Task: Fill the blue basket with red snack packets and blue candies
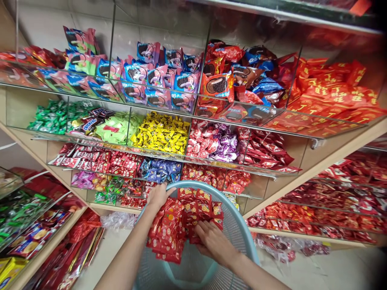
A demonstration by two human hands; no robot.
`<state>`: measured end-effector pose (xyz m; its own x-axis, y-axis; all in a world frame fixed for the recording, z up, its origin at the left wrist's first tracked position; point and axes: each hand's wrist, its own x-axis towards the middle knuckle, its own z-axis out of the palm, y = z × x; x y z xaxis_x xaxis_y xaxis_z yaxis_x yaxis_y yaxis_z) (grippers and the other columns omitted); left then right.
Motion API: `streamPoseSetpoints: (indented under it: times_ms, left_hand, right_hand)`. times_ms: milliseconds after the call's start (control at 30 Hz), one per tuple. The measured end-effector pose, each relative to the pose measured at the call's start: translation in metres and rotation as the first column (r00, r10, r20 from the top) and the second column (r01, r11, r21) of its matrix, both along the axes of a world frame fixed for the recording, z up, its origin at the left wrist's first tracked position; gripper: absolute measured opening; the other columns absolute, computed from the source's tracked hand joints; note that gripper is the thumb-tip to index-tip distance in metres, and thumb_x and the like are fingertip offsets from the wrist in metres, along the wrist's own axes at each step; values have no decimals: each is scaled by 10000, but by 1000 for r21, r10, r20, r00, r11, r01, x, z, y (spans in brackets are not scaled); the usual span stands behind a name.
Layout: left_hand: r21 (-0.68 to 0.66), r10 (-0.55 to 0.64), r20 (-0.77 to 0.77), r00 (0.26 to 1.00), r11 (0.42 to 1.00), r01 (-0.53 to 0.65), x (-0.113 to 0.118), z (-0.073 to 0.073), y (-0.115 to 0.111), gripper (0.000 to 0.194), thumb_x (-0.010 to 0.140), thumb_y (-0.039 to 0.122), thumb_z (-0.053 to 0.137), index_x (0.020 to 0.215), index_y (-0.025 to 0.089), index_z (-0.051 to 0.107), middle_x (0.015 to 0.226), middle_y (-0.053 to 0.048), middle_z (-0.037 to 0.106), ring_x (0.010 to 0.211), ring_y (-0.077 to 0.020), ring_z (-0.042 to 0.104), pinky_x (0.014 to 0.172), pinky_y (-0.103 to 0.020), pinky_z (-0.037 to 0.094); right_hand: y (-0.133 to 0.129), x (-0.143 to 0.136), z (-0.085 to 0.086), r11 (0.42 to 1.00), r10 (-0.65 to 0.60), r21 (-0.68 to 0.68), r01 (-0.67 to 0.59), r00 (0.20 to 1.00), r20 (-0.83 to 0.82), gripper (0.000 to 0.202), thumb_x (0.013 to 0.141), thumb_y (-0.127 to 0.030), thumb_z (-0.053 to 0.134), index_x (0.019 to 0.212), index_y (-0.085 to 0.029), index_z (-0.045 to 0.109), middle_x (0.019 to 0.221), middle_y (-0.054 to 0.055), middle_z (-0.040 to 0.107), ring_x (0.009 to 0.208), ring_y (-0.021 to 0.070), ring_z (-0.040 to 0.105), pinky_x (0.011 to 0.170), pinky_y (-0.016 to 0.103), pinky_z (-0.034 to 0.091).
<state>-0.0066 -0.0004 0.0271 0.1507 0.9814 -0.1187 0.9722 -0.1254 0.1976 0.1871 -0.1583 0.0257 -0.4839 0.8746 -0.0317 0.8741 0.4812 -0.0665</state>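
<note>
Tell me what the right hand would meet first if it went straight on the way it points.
The red packets in the blue basket; the right hand already seems to touch them, though exact contact is hard to judge.

The long, bare left forearm [128, 245] slants up and forward; the bare left hand [157, 196] is clasped, thumb stretched rightward. The bare right forearm [255, 270] angles inward, the bare right hand [213, 238] palm down, fingers bent.
</note>
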Motion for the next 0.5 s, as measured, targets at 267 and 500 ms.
streamPoseSetpoints:
  times_ms: [267, 500]
  left_hand:
    - [-17, 15, -4, 1000, 1000, -15, 1, 4, -2, 544, 771, 600, 271, 999, 183, 537, 938, -135, 602, 898, -244, 564, 739, -317, 402]
    - [-7, 4, -4, 1000, 1000, -4, 0, -1, 0, 569, 772, 608, 245, 993, 172, 537, 937, -145, 604, 880, -239, 570, 740, -325, 402]
  right_hand:
    - [17, -2, -13, 989, -23, 149, 10, 996, 86, 218, 720, -331, 574, 832, -192, 449, 852, 18, 528, 804, 184, 460, 679, 309, 317]
    - [13, 7, -23, 978, -39, 210, 2, 984, 172, 73, 773, -242, 509, 797, -188, 467, 747, 16, 517, 758, 183, 440, 645, 330, 304]
